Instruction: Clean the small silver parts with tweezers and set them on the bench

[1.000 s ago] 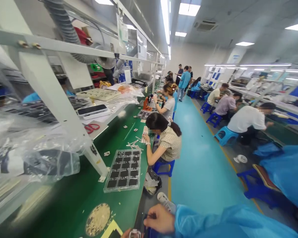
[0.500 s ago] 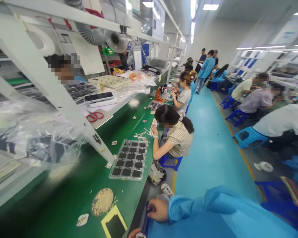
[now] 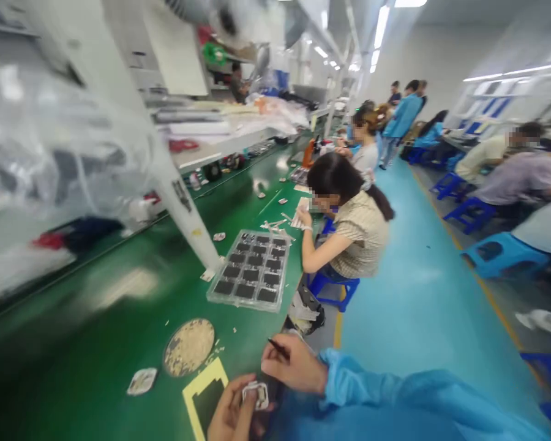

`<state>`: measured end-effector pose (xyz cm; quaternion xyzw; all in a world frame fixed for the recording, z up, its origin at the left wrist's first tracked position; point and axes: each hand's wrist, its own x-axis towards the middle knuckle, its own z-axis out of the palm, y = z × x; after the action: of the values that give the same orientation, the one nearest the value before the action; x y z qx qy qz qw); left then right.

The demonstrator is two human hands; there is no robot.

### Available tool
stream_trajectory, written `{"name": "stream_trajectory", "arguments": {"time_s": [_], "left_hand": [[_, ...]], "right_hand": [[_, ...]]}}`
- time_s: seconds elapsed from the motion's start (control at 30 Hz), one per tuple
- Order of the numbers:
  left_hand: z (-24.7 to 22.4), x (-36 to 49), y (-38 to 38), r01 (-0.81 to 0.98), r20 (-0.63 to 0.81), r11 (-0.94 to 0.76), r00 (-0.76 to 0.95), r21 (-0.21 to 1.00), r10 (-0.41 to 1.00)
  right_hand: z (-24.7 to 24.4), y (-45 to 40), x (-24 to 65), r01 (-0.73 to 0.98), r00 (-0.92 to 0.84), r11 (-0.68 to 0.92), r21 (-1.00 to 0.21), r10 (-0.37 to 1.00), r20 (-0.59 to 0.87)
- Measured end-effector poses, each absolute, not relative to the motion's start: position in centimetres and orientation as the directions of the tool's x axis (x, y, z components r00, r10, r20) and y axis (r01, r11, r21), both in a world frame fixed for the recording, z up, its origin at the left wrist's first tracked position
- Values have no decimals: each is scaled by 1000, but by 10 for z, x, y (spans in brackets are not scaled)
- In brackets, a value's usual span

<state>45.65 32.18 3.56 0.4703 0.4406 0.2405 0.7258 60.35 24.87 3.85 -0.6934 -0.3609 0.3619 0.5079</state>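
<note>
My left hand grips a small white rounded-square part with a beige centre, thumb across its face. Just above and to the right, my right hand is closed on a thin black pointed tool; its exact kind is unclear. The two hands are close but apart, at the green bench's near edge. Under and beside my left hand lies a black sheet with a yellow border. Left of it are a round dish of beige bits and another white part.
A clear tray of black square pieces sits further along the green bench. A slanted white post rises behind it. A co-worker sits beyond on a blue stool. A blue aisle runs at the right.
The camera has turned and shifted, so the bench sits differently. My left hand has come up into view with the white part. The black tool now shows in my right hand.
</note>
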Motion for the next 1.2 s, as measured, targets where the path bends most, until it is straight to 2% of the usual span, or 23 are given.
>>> {"name": "stream_trajectory", "arguments": {"time_s": [0.07, 0.13, 0.23, 0.4, 0.53, 0.7, 0.8, 0.93, 1.07, 1.2], "left_hand": [[26, 455, 328, 21, -348, 372, 407, 928, 845], [14, 453, 330, 7, -334, 350, 324, 937, 885], [-1, 452, 322, -32, -355, 380, 297, 924, 886], [3, 455, 309, -60, -412, 455, 335, 888, 847], [16, 447, 310, -18, -396, 428, 344, 904, 851], [25, 418, 315, 195, -404, 356, 515, 914, 756], [37, 397, 333, 319, -376, 240, 490, 917, 787], [45, 384, 381, 280, -251, 135, 434, 950, 866], [25, 391, 425, 194, -219, 150, 412, 970, 885], [-4, 396, 437, 129, -236, 200, 425, 971, 874]], "right_hand": [[29, 255, 596, 212, 397, -11, -977, 915, 76], [20, 259, 594, 340, 341, 160, -927, 897, 280], [8, 260, 598, 407, 317, 250, -878, 863, 393], [2, 259, 603, 371, 352, 244, -896, 856, 378], [6, 267, 599, 309, 342, 255, -916, 869, 357], [8, 279, 601, 226, 197, 323, -919, 909, 368], [0, 290, 612, 194, 203, 314, -929, 914, 351], [-20, 307, 628, 220, 181, 242, -945, 942, 283], [-32, 310, 632, 271, 214, 203, -941, 940, 265], [-38, 306, 632, 263, 280, 14, -965, 956, 90]]}}
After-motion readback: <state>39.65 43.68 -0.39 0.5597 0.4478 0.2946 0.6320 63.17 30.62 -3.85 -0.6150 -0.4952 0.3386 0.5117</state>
